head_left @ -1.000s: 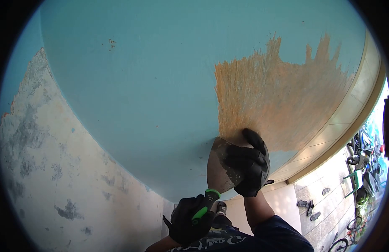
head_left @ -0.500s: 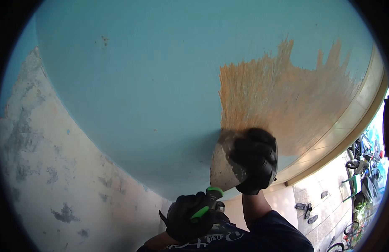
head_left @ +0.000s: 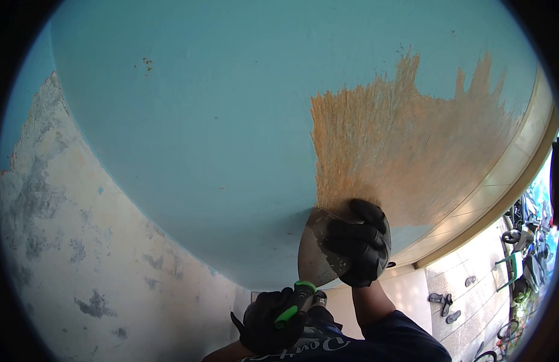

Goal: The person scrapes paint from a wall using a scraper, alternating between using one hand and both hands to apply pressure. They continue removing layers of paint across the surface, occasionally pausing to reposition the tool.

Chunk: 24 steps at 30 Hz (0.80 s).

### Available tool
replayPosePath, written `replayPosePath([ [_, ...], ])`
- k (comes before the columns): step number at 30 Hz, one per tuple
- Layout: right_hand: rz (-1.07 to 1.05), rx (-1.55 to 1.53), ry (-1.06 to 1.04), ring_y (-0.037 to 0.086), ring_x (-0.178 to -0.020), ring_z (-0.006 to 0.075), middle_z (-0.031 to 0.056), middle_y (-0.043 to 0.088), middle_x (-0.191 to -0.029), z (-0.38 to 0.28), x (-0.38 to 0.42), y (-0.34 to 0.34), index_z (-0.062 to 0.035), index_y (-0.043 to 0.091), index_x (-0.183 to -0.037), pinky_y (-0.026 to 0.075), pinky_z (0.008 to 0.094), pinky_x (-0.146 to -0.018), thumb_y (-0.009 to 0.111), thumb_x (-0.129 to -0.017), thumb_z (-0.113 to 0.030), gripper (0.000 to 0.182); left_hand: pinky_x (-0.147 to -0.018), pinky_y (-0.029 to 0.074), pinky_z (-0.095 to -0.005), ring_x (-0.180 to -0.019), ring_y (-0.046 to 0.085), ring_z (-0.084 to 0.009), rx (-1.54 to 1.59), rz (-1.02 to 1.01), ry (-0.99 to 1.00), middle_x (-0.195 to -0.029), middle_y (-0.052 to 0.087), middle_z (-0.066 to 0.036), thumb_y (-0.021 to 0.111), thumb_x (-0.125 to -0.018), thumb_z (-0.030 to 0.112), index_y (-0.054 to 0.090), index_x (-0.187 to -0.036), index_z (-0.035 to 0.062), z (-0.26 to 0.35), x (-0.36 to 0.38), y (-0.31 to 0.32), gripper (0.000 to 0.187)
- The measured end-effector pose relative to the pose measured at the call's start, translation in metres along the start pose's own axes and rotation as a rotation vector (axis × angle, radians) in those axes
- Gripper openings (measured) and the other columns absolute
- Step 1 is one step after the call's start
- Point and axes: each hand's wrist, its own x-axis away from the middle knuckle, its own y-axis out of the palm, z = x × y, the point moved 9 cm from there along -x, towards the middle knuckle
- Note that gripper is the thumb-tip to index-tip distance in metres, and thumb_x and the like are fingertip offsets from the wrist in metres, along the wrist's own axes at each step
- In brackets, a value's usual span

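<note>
A wide paint scraper with a metal blade (head_left: 311,260) is pressed against the blue painted wall (head_left: 189,151). My left hand (head_left: 270,323), in a black glove, is closed around its black and green handle (head_left: 294,308) near my chest. Over the right part of the blade, my gloved right hand (head_left: 361,244) bends its fingers and grips the metal. The blade's upper edge lies at the lower left of a scraped, orange-brown patch (head_left: 406,139), whose left and top borders are ragged.
At left, a second wall (head_left: 110,253) shows whitish and grey mottled plaster. A cream tiled ledge (head_left: 472,211) curves along the right. Beyond it are paving, sandals (head_left: 440,301), a green chair (head_left: 513,268) and parked motorbikes (head_left: 524,238).
Both hands and the scraper have shifted down a little, toward my body. The blade has slid lower along the wall, and both hands keep their grip.
</note>
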Motion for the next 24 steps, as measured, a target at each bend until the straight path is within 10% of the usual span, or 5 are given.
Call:
replayPosePath([
  [24, -0.031, -0.040, -0.073, 0.067, -0.097, 0.0330, 0.0006, 0.074, -0.093, 0.003, -0.008, -0.006, -0.0167, 0.075, -0.080, 0.055, 0.0433, -0.082, 0.079, -0.061, -0.017, 0.020, -0.073, 0.056, -0.0398, -0.085, 0.068, -0.0297, -0.009, 0.015, 0.003, -0.104, 0.062, -0.018, 0.078, -0.075, 0.010, 0.056, -0.117, -0.0039, -0.001, -0.002, 0.005, 0.050],
])
